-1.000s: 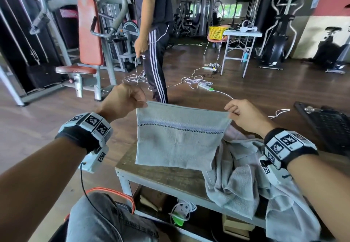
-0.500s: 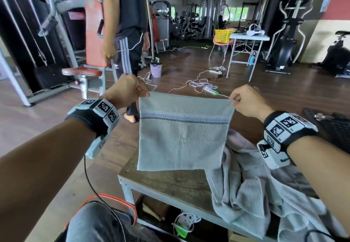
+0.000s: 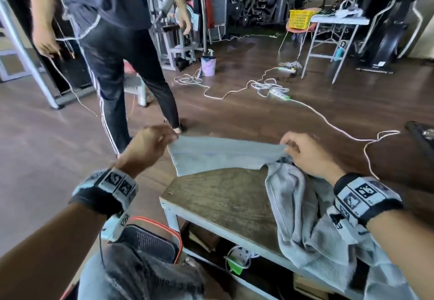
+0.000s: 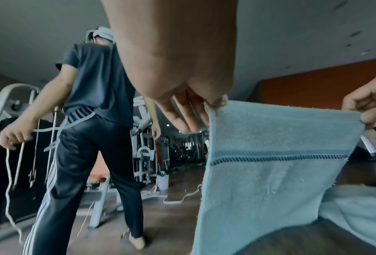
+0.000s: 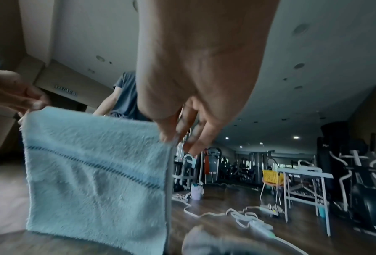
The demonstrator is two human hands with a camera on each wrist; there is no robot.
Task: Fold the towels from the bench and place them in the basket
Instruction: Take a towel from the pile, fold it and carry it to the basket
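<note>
A light grey-blue towel (image 3: 220, 156) with a dark stitched stripe is stretched between my two hands, folded over, its lower edge at the far side of the wooden bench (image 3: 225, 205). My left hand (image 3: 150, 147) pinches its left top corner. My right hand (image 3: 303, 151) pinches the right top corner. In the left wrist view the towel (image 4: 270, 172) hangs from my left hand (image 4: 211, 103). The right wrist view shows the towel (image 5: 95, 172) and my right hand (image 5: 167, 136) pinching it. A heap of grey towels (image 3: 312, 229) lies on the bench's right part. A black mesh basket (image 3: 152, 243) with an orange rim sits by my knee.
A person in dark striped trousers (image 3: 112, 69) walks close beyond the bench, trailing a white cord. White cables and a power strip (image 3: 279, 93) lie on the wooden floor. A white folding table (image 3: 335, 22) and a yellow basket (image 3: 300, 19) stand far back among gym machines.
Both hands have come down and forward, so the towel now lies low and nearly flat toward the bench's far edge instead of hanging upright. The other person has stepped left and closer.
</note>
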